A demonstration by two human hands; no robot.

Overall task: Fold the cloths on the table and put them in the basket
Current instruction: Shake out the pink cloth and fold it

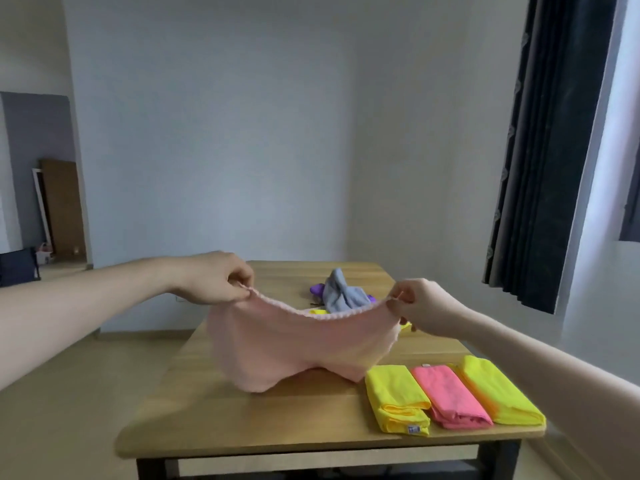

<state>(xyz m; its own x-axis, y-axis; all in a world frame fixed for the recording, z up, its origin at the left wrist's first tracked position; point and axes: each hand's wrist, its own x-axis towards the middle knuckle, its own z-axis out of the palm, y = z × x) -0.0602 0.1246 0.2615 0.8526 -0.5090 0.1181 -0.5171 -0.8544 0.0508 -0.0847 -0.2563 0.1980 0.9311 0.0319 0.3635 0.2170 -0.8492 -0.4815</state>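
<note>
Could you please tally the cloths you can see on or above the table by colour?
Yellow: 3, two folded, one mostly hidden
Bright pink, folded: 1
Pale pink, held: 1
Grey: 1
Purple: 1
Total: 7

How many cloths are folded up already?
3, in a row at the table's near right corner: a yellow cloth, a pink cloth in the middle, another yellow one rightmost.

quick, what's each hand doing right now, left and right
Left hand: closed, fingers pinching one top corner of the light pink cloth.
Right hand: closed, fingers pinching the other top corner of the same cloth.
</note>
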